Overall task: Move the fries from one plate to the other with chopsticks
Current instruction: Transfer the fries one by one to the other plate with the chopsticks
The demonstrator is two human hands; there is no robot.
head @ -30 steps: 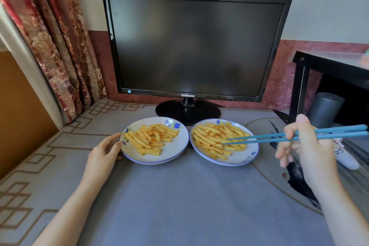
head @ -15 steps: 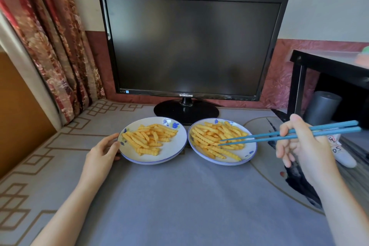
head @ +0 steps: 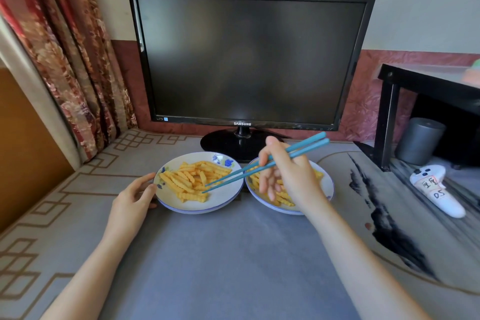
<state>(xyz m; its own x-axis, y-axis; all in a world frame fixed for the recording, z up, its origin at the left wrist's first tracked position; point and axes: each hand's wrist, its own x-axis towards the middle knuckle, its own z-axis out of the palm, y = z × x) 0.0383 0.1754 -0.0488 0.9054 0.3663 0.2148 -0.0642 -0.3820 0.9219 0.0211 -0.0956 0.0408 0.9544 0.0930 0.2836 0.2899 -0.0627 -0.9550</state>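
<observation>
— Where's my right hand?
— Above the right plate, gripping the blue chopsticks; tips touch fries on the left plate.
— My left hand?
— Relaxed fingers resting against that plate's rim.

We count two plates: a left plate and a right plate. Fries lie in two heaps, a left heap and a right heap; the single pieces overlap too much for us to number. Chopsticks: two, one pair. Hands: two, a left hand and a right hand. We record one monitor, one white controller, one grey cylinder, one black table and one curtain.
</observation>
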